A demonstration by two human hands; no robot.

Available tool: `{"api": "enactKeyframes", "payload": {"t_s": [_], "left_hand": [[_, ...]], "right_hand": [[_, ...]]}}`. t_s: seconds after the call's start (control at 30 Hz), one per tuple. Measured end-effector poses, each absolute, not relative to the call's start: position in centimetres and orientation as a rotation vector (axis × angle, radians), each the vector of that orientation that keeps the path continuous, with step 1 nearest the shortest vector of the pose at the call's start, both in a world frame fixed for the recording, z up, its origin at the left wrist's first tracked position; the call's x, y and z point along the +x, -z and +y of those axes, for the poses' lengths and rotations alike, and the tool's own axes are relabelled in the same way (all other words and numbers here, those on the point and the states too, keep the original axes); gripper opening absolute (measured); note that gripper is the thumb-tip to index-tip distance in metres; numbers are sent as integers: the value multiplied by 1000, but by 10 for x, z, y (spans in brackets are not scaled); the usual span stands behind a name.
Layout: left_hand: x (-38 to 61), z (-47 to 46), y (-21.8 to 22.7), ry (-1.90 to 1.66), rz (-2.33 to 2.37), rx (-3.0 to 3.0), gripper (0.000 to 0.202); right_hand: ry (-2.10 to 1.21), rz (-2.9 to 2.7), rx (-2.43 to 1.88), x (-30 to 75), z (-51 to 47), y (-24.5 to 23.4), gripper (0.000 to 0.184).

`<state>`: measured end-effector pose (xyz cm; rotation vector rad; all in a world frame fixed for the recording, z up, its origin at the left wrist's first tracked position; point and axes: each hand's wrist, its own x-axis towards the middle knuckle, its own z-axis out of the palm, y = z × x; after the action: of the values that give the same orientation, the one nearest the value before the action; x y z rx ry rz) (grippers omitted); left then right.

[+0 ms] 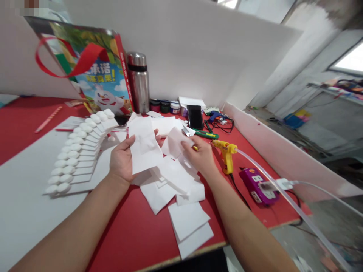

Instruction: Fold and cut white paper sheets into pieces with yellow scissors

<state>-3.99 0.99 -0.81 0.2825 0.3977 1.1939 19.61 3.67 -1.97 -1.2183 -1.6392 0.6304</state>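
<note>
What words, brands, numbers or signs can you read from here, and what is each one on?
"承诺": on the picture bag; the character before it is partly hidden by the red ribbon.
"真果!": on the bag's next line; the start is unclear.
"B": on the purple box; the rest is unclear.
Too small or blurred: the bag's red side and the white jar's label.

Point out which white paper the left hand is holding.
The rectangular sheet in the left hand, thumb at its left edge; other papers lie on the red table or by the right hand.
</note>
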Motion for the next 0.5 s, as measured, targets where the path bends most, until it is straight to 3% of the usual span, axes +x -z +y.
{"api": "enactKeyframes", "payload": {"t_s": [0.17, 0.37, 0.5], "left_hand": [[-43, 14, 11, -1198, 425, 292, 64], [-29, 11, 8, -978, 469, 248, 61], [-10, -1, 9, -751, 493, 272, 53]], "right_hand": [[-1332, -984, -871, 215, 31, -9, 28], [-1708, -1029, -720, 211, 12, -19, 40], [-1743, -1163, -823, 193, 9, -13, 33]]}}
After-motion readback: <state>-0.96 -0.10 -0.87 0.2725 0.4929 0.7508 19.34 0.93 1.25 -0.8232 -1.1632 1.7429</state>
